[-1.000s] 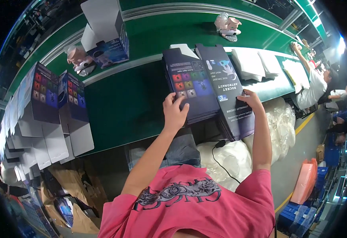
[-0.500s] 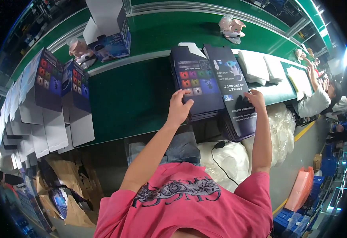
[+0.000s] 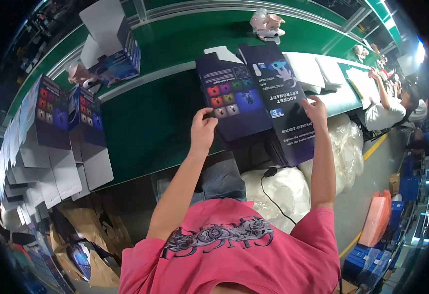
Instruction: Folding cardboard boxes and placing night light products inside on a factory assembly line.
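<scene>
A flattened dark carton [image 3: 241, 108] lies across a stack of like cartons at the bench edge. Its left panel carries a grid of coloured pictures; on its right panel there is a drawn astronaut figure and white print. My left hand [image 3: 203, 131] pinches the left edge of this carton, thumb and fingers closed. At the right edge, my right hand [image 3: 317, 111] grips it too, with the fingers curled near the border. The carton's left part sits raised, with a dark gap under it. Beneath the right panel the stack [image 3: 283, 154] shows its edges.
Opened cartons [image 3: 52, 142] stand in a row at the left. A part-folded box [image 3: 116, 56] and bagged pink figures [image 3: 268, 24] rest on the green shelf. White packets [image 3: 305, 71] lie right of the stack. A co-worker [image 3: 391, 110] is farther right; plastic bags [image 3: 344, 152] bulge below.
Both hands still hold the carton edges. The carton's left side has come up and shifted left with my left hand. The whole view has turned slightly.
</scene>
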Available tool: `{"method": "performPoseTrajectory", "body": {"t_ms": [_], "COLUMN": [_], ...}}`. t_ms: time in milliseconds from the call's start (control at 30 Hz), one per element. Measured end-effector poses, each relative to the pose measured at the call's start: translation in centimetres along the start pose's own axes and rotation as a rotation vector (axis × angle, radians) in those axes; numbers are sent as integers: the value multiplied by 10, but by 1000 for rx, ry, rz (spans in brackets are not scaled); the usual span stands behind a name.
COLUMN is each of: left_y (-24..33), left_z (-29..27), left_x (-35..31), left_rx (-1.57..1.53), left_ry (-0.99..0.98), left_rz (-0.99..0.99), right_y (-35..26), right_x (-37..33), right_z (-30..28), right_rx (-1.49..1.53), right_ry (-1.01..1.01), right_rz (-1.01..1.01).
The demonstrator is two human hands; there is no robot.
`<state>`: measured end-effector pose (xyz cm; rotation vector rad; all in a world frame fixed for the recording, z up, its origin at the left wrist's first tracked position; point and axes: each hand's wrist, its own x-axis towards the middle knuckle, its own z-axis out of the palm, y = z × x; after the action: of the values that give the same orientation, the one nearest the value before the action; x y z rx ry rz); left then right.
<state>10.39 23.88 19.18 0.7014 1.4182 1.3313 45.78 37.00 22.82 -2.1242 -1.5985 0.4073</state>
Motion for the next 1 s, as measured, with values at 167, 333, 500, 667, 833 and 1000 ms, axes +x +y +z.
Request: {"method": "performPoseTrajectory", "body": {"t_ms": [167,333,500,667,833,1000], "left_y": [-8,-2,94,175,195,188], "left_z": [1,-2,-12,-16,-4,-19], "left_x": [-4,-8,6,13,22,13], "left_rx": [-125,-353,-307,-36,79,572], "left_ry": [6,-112,254,599,733,859], "left_rz": [-58,72,237,397,475,456], "right_y": [-7,-34,-57,-72,-73,-178], "right_x": [-6,-33,-72,-122,-100,-102], "right_z": [-9,-30,-47,-22,-7,-37], "right_rx": [88,403,329,535,1041,1368], "right_ry": [-101,-128,59,172,-255,-186], "right_rz": [19,-8,-302,-597,-378,-335]}}
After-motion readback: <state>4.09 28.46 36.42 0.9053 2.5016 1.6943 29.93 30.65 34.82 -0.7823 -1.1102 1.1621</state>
